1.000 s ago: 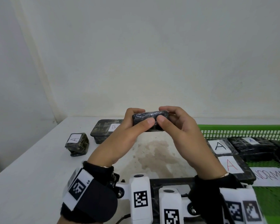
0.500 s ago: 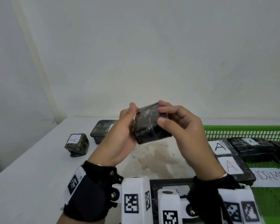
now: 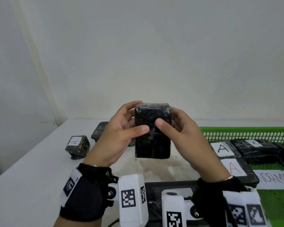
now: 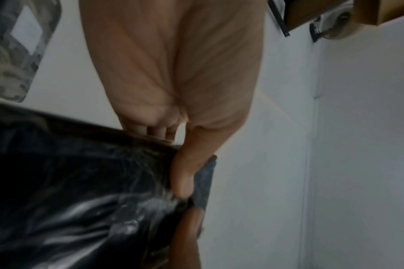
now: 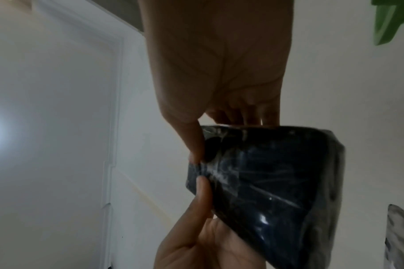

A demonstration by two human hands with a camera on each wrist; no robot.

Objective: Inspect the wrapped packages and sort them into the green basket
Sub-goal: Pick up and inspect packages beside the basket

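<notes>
Wrapped package [image 3: 152,131]: dark rectangular block in glossy, wrinkled film, held upright above the white counter [image 3: 31,169]. Left hand [image 3: 121,133] and right hand [image 3: 182,135] clamp its sides, thumbs on the near face, fingers [image 4: 157,131] curled behind. Green basket [image 3: 243,132] of slotted plastic lies to the right.

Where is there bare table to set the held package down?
Bare table lies near-left, in front of the small A package. A stained patch sits below the held package, between both hands. The basket on the right is crowded with labelled packages.
</notes>
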